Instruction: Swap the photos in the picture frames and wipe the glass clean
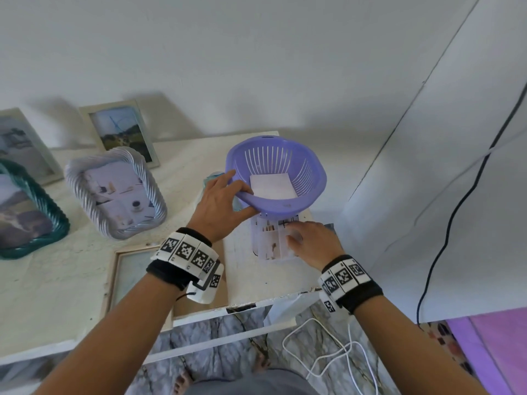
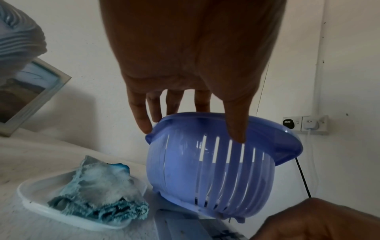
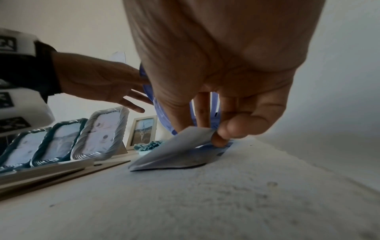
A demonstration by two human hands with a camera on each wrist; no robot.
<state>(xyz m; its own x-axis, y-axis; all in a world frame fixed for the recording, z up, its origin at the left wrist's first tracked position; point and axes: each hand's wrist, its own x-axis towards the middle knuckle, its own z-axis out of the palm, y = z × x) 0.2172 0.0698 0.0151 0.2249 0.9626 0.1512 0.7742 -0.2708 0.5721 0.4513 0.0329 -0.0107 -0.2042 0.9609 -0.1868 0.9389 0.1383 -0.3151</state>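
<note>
A white, rough-surfaced table (image 1: 71, 295) fills the lower left and centre of the head view. At its far left edge lies a teal rope-edged picture frame (image 1: 31, 220), and right of it a silver rope-edged picture frame (image 1: 115, 195). A pale flat-edged picture frame (image 1: 121, 131) leans on the wall at the upper left, and another plain frame (image 1: 125, 276) lies flat under the left forearm. In the centre, the purple slotted plastic basket (image 1: 275, 178) is tilted and lifted, with a white card (image 1: 271, 185) inside it. The left hand (image 1: 221, 205) grips the basket's rim, fingers over the edge and thumb on the outside wall. Below the basket lies a printed photo (image 1: 271, 238) on the table; the right hand (image 1: 315, 243) pinches its raised corner between thumb and fingertips. In the left wrist view's lower left, a white shallow dish (image 2: 37, 204) holds a crumpled blue cloth (image 2: 98, 191).
</note>
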